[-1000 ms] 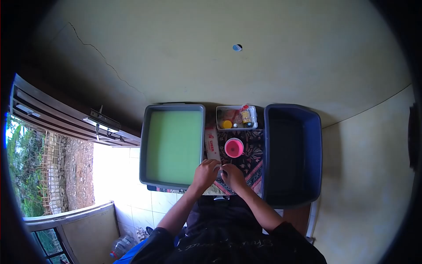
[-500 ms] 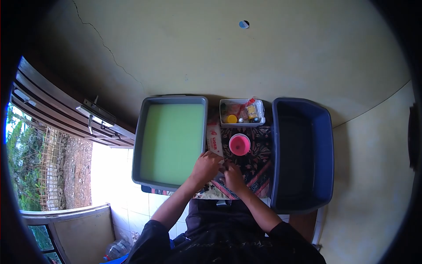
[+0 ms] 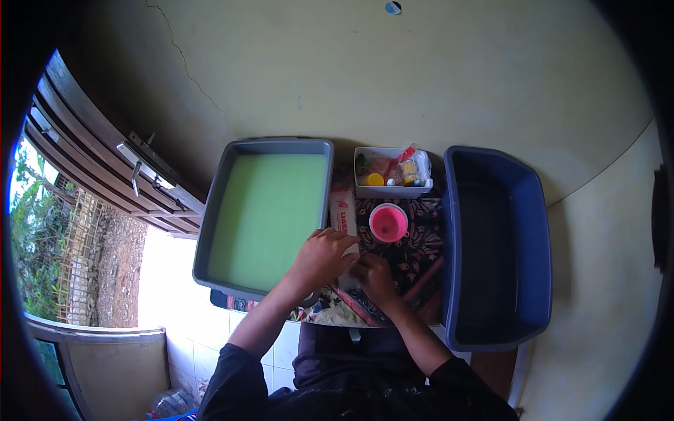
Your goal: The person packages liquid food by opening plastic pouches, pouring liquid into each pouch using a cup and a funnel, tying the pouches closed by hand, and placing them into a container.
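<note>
"Nearest items?"
"Left hand (image 3: 321, 255), fingers bent, and right hand (image 3: 375, 278), fingers curled; fingertips close together. Whether either grasps anything, I cannot tell."
"Beneath and beyond?"
"One white packet (image 3: 343, 212), red-lettered, lying on patterned cloth (image 3: 420, 254), its near part behind the hands."
"Flanking?"
"Left: grey rectangular basin (image 3: 202, 254) of pale green liquid (image 3: 270, 217). Right: deep blue-grey tub (image 3: 453, 245)."
"Between them, farther back?"
"One pink-lined cup (image 3: 388, 223); then one white box (image 3: 393, 191), containing a yellow lid (image 3: 374, 179) and assorted small containers."
"Farthest?"
"Wall (image 3: 491, 77), bearing one round sticker (image 3: 393, 8)."
</note>
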Available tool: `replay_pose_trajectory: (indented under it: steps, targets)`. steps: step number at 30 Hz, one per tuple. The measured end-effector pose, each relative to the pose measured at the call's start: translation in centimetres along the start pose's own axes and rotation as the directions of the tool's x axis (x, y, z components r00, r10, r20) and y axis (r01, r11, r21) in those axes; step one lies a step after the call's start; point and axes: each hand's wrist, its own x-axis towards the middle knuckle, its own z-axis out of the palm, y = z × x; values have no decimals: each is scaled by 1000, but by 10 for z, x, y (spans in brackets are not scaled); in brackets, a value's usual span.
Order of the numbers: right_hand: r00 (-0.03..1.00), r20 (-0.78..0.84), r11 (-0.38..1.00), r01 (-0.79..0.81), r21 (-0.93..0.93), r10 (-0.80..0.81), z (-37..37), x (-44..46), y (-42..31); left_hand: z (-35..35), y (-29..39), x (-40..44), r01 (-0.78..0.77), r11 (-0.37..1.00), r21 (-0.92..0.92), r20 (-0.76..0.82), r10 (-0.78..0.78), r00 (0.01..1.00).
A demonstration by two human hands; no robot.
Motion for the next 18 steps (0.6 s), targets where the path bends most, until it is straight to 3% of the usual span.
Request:
replay_pose_trajectory:
  steps: [9, 14, 18]
  targets:
    - [986, -75, 983, -140, 118, 149, 0, -5, -1, 4, 9, -13, -32, 999, 14, -63, 33, 997]
    - [977, -103, 981, -183, 58, 188, 3, -8, -1, 40, 36, -38, 140, 989, -57, -77, -144, 987]
    - [972, -157, 980, -156, 123, 175, 1, -9, -1, 54, 59, -44, 249, 964, -93, -49, -255, 966]
